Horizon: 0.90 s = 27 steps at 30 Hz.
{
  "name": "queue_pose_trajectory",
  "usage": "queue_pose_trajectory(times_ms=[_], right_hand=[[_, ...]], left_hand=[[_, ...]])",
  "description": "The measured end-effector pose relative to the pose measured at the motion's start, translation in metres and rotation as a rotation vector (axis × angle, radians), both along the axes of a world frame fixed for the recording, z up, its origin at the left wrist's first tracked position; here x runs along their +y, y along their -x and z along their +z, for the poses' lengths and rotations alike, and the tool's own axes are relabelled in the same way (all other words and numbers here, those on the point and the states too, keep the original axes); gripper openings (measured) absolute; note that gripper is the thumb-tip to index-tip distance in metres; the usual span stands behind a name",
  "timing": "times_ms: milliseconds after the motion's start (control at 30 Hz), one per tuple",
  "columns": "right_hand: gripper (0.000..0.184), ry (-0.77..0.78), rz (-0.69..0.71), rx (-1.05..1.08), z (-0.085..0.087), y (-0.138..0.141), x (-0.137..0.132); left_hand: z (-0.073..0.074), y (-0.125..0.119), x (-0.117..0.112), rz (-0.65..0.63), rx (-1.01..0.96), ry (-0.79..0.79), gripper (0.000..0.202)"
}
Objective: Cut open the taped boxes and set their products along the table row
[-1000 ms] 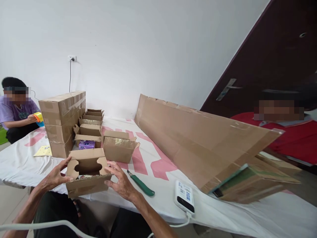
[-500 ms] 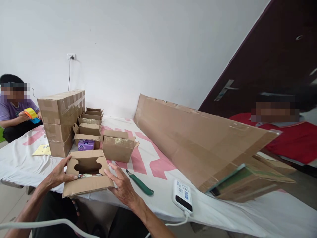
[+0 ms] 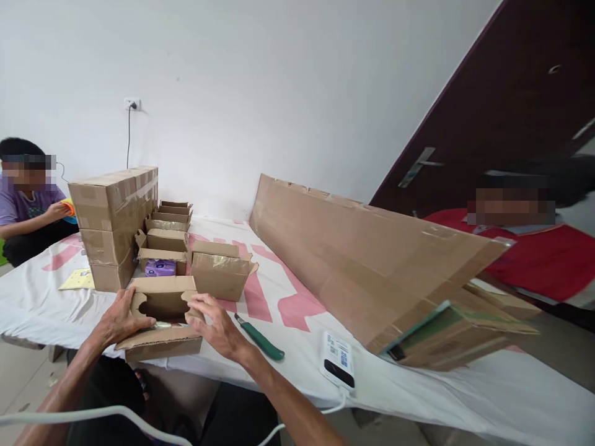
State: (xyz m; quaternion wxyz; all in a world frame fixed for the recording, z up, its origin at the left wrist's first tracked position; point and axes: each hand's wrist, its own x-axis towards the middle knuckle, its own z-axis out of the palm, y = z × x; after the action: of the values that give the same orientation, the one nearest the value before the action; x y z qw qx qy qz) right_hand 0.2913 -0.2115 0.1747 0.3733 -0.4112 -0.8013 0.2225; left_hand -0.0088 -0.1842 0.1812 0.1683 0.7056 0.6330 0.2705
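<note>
An open cardboard box (image 3: 162,353) sits at the table's near edge, its long flaps spread to front and back. My left hand (image 3: 121,319) grips its left end, thumb over the short side flap. At the right end, my right hand (image 3: 216,325) has its fingers curled on the other short flap. Something pale and shiny shows inside, too covered to name. Just behind stands a purple patterned pack (image 3: 160,267), in front of another open box (image 3: 168,241). A green-handled knife (image 3: 261,342) lies to the right of my right hand.
Stacked taped cartons (image 3: 100,210) stand at left, beside a yellow sheet (image 3: 77,279). Another open box (image 3: 218,275) sits behind my right hand. A large cardboard panel (image 3: 372,266) leans across the right side. A white device (image 3: 337,362) trails a cable. Two people sit left and right.
The near long flap has tipped down toward me. My hands have shifted onto the short side flaps, which now stand more upright, opening the box wider.
</note>
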Motion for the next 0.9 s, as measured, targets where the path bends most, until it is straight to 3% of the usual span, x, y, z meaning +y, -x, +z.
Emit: queue_pose_trajectory(times_ms=[100,200,367,467,600,667,800,900], right_hand=[[0.046,0.078,-0.119,-0.161,0.02,0.021,0.012],[0.04,0.078,-0.231,-0.343,0.022,0.033,0.019],[0.041,-0.044,-0.313,-0.166,0.002,0.024,0.024],[0.044,-0.109,-0.338,-0.04,-0.015,0.011,0.028],[0.053,-0.175,-0.389,-0.005,-0.038,-0.002,0.033],[0.058,-0.211,-0.414,-0.017,-0.046,-0.006,0.034],[0.051,-0.275,-0.438,-0.096,-0.052,-0.014,0.033],[0.044,-0.26,-0.415,-0.122,-0.057,-0.016,0.033]], left_hand=[[0.002,-0.005,-0.001,0.041,0.046,0.002,0.091],[0.003,-0.004,-0.002,0.041,-0.005,0.002,0.079],[-0.001,0.01,-0.008,0.073,-0.315,-0.002,0.081],[-0.003,0.017,-0.014,0.081,-0.404,-0.126,0.076],[-0.001,0.022,-0.021,0.071,-0.176,-0.458,0.048],[-0.001,0.026,-0.024,0.057,-0.001,-0.526,0.039],[-0.005,0.034,-0.032,0.047,0.26,-0.422,0.037],[-0.012,0.035,-0.037,0.094,0.305,-0.275,0.053]])
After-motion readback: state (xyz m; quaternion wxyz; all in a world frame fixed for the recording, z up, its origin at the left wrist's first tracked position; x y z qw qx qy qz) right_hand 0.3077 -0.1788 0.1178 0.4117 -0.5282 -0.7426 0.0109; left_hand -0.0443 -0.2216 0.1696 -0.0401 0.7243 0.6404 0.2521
